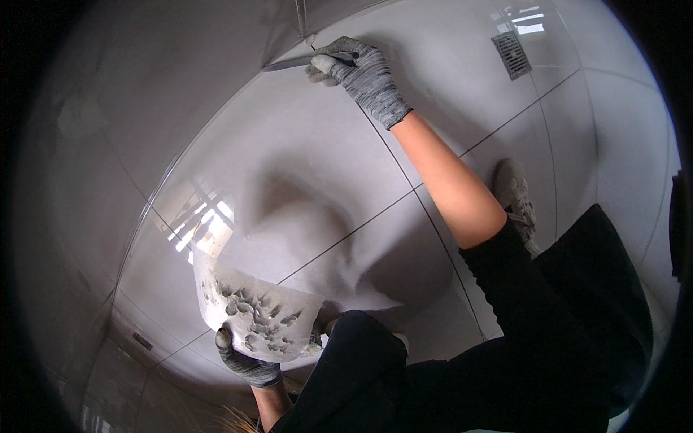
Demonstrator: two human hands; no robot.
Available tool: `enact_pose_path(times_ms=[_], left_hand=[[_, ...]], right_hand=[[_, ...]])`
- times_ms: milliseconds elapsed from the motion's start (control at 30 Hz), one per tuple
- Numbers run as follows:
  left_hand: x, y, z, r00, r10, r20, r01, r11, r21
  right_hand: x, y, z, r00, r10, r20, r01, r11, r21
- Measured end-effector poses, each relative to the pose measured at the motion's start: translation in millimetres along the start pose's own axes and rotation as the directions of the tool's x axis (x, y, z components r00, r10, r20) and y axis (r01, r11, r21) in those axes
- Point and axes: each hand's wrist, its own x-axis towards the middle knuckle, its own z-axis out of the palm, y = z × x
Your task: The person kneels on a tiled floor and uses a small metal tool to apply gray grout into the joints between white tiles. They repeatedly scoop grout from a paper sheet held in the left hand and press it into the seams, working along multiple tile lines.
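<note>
My right hand (361, 76), in a grey knitted glove, is closed around a narrow putty knife (287, 64). Its flat grey blade points left and lies at the line where the floor meets the wall, close to the corner. Low in the view, my left hand (249, 366), gloved the same way, grips the edge of a whitish, bendy-looking sheet (294, 317), with the thumb over its rim. Many dabs of grey paste (253, 310) stick to the sheet's upper face. The left fingers under the sheet are hidden.
Large glossy tiles with dark joints cover the floor (303, 238). A grey tiled wall (166, 79) rises on the left. A square floor drain (511, 55) sits at the upper right. My shoe (514, 195) stands on the tiles beside my right forearm.
</note>
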Motion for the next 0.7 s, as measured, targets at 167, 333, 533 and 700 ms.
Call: enact_pose_path(times_ms=[167, 333, 533, 700], left_hand=[[-0.3, -1.6, -0.2, 0.997, -0.030, 0.073, 0.034, 0.997, -0.066], [2.7, -2.1, -14.1, 1.000, -0.005, 0.019, 0.006, 0.999, -0.043], [1.0, -3.7, -23.8, 0.998, 0.021, 0.051, -0.020, 1.000, -0.023], [0.2, -4.7, -17.9, 1.000, -0.005, 0.023, 0.006, 0.999, -0.052]], right_hand=[[2.8, -0.9, -5.3, 1.000, -0.024, -0.002, 0.024, 1.000, -0.017], [5.2, -0.3, -8.7, 1.000, -0.013, -0.026, 0.013, 1.000, -0.008], [4.4, 0.7, -14.6, 0.997, -0.053, -0.054, 0.053, 0.999, -0.003], [8.4, -1.1, -32.5, 0.995, -0.073, -0.072, 0.071, 0.997, -0.034]])
